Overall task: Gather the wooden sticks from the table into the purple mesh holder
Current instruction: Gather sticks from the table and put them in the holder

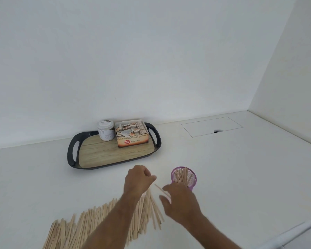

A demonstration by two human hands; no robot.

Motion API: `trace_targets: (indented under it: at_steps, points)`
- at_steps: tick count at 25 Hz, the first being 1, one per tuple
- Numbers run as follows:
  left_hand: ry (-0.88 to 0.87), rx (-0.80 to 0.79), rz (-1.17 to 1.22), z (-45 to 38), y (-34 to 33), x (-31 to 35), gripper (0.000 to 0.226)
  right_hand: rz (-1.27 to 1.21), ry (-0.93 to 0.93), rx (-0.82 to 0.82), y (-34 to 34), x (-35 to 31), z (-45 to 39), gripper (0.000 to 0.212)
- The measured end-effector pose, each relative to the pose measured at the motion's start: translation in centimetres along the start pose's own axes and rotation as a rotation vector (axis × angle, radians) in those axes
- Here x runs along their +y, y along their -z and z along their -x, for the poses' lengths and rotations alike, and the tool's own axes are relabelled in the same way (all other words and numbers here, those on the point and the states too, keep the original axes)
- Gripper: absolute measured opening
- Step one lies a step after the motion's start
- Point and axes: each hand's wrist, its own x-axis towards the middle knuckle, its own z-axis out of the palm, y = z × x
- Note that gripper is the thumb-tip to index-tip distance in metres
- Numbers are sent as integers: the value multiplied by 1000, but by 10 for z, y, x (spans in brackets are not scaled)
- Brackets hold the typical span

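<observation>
A long spread of thin pale wooden sticks (101, 223) is laid across the near part of the white tabletop (241, 168). The left hand (138, 179) is held above the far end of the spread with its fingers curled into a loose fist; whether anything is gripped in it cannot be told. One single wooden stick (161, 189) is pinched between thumb and fingers of the right hand (180, 200), just beside the purple round mesh holder (184, 177), in which several sticks are stood upright. Further back, a black-rimmed tray with a wood-pattern base (104, 153) is seen, carrying a white-lidded jar (106, 130) and an open box of tea bags (132, 134).
</observation>
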Motion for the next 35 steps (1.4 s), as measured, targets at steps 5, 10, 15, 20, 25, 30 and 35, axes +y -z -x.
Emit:
trace_targets:
  at_steps: [5, 10, 15, 20, 25, 30, 35]
  points:
    - [100, -156, -286, 14, -1, -31, 44, 36, -202, -378, -42, -8, 3, 48]
    - [101, -199, -364, 27, -13, -34, 45, 46, -246, -401, -57, -7, 1, 21]
    - [122, -188, -322, 29, -18, -34, 26, 48, -306, -381, -58, -8, -5, 18]
    - [133, -176, -291, 28, -19, -36, 18, 58, -354, -422, -57, -11, -9, 16]
    - [172, -181, -196, 26, -18, -42, 14, 52, -361, -429, -59, -14, -8, 13]
    - [197, -183, -113, 26, -11, -46, 5, 14, -402, -471, -58, -15, -9, 3]
    - [187, -167, -7, 28, -4, -47, 19, 12, -338, -496, -58, -11, -5, 13]
